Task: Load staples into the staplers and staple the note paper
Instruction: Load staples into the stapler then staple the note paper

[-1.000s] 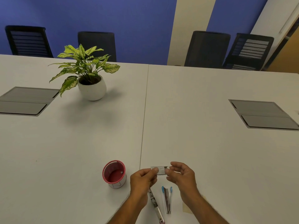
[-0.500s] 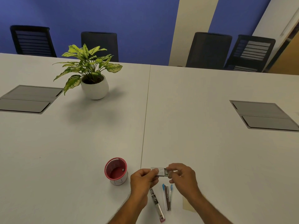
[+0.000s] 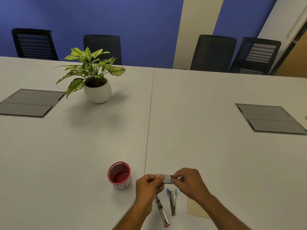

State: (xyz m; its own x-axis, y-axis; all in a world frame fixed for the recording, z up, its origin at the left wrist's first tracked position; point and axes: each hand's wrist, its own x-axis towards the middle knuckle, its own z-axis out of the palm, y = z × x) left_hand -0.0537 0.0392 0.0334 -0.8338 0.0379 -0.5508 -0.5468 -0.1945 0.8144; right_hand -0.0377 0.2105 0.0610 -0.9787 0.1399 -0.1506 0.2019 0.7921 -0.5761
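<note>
White conference table [image 3: 207,130], blue wall behind. Small staple box [image 3: 166,178] held low centre of frame, pinched at its left end by left hand [image 3: 147,186], at its right end by right hand [image 3: 189,183]. Below: red-tipped stapler [image 3: 162,211] and blue-tipped stapler [image 3: 172,201], both lying open; note paper [image 3: 193,209] lower right. Red cup [image 3: 119,175] left of hands.

One head-worn wide-angle view looks forward and down across the white table [image 3: 199,113]; chairs [image 3: 214,52] line the frame's top.
</note>
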